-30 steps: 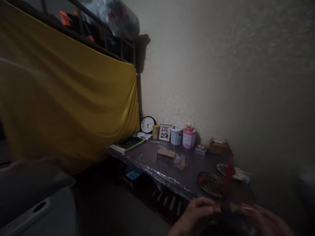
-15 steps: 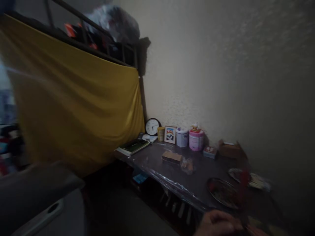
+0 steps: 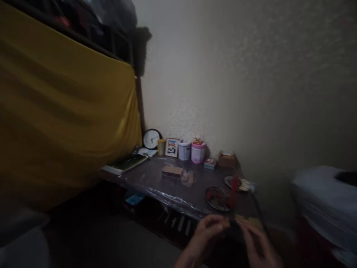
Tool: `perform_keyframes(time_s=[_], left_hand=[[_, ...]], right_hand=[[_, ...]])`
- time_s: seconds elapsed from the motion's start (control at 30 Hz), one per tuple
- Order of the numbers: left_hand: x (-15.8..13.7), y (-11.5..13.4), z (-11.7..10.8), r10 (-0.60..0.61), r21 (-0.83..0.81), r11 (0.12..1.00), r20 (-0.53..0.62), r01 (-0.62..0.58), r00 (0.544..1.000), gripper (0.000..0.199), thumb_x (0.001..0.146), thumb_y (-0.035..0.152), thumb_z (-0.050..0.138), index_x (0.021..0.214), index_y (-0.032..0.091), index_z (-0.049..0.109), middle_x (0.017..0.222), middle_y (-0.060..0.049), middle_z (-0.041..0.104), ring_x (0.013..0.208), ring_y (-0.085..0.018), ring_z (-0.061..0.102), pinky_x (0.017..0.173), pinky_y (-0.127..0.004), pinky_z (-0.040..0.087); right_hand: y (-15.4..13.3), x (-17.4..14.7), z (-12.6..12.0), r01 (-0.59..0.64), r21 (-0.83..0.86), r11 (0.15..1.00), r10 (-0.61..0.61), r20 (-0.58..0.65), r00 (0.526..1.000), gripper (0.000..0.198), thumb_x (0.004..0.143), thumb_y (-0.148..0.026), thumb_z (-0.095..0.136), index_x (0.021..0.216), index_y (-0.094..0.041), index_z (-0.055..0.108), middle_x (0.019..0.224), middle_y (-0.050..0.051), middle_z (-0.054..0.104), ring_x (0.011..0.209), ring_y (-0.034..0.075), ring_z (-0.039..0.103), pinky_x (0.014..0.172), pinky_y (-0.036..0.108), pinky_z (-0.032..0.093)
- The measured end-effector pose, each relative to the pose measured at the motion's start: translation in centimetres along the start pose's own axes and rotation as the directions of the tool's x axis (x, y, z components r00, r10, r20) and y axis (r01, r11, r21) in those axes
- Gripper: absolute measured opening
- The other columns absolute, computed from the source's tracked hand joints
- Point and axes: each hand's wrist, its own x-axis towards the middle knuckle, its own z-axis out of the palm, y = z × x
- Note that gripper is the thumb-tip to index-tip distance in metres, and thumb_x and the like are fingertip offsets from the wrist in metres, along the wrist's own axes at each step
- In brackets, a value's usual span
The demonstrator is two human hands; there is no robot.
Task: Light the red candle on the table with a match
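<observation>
Thin red stick-like object [image 3: 233,190]: stands nearly upright at the near right edge of the table, its lower end lost in the dark between the two hands. Material not resolvable; frame dim and motion-blurred. A small yellowish piece [image 3: 242,219] sits at the fingertips just below it.

Left hand [image 3: 208,232]: fingers curled inward, tips bunched toward the base of the stick. Right hand [image 3: 255,240]: fingers likewise bent toward the same spot. Both appear to pinch something there, but I cannot tell whether either truly grips the stick.

Just beyond the hands, a dark round metal plate [image 3: 217,198] holds reddish bits; a second shallow dish with pale sticks [image 3: 240,183] lies behind it to the right.

Dark table with a glossy clear plastic cover [image 3: 156,178], wrinkled along the near edge. Mid-table: flat brown rectangular block [image 3: 172,171], beside it a crumpled clear wrapper [image 3: 187,178]. Far row along the rough cream wall [image 3: 251,93], left to right: round black-rimmed clock [image 3: 152,139], yellow cup [image 3: 161,146], framed cartoon picture [image 3: 171,147], white cylindrical tin [image 3: 184,150], pink cylindrical tin [image 3: 198,152], small box [image 3: 209,163], brown carton [image 3: 228,160]. Dark green book [image 3: 125,164] at the far left corner. Smooth yellow cloth [image 3: 64,119] hangs at left.

Versus half a second earlier: the whole scene sits further left and both hands now show, raised into view; a blurred white bulk [image 3: 323,204] has entered at right.
</observation>
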Motion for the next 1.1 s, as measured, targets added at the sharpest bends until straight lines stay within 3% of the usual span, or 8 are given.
perform_keyframes(time_s=[0.23,0.8,1.1], left_hand=[[-0.2,0.2,-0.2,-0.031,-0.056,0.998,0.1,0.037,0.995,0.029,0.065,0.022,0.075,0.093,0.015,0.068,0.091,-0.007,0.073,0.084,-0.017,0.064,0.08,-0.027,0.042],[0.0,0.1,-0.1,-0.02,-0.02,1.0,0.028,0.021,0.999,0.026,0.064,0.024,0.077,0.086,0.016,0.068,0.089,-0.006,0.073,0.088,-0.017,0.063,0.083,-0.026,0.04],[0.2,-0.2,-0.8,-0.012,0.07,0.997,0.015,0.011,1.0,0.03,0.062,0.027,0.078,0.088,0.017,0.068,0.085,-0.003,0.07,0.082,-0.016,0.06,0.077,-0.025,0.039]], right_hand=[[-1.5,0.6,-0.7,-0.085,0.07,0.994,0.082,0.045,0.996,0.013,0.087,-0.026,0.05,0.089,-0.022,0.063,0.084,0.003,0.073,0.078,0.015,0.07,0.071,0.022,0.056],[-1.5,0.2,-0.3,0.012,0.067,0.998,-0.018,0.102,0.995,0.014,0.087,-0.018,0.05,0.095,-0.022,0.061,0.088,0.005,0.073,0.08,0.015,0.07,0.072,0.023,0.056],[-1.1,0.1,-0.3,0.054,0.052,0.997,-0.059,0.104,0.993,0.015,0.087,-0.02,0.051,0.097,-0.023,0.061,0.088,0.004,0.074,0.08,0.016,0.071,0.072,0.023,0.057]])
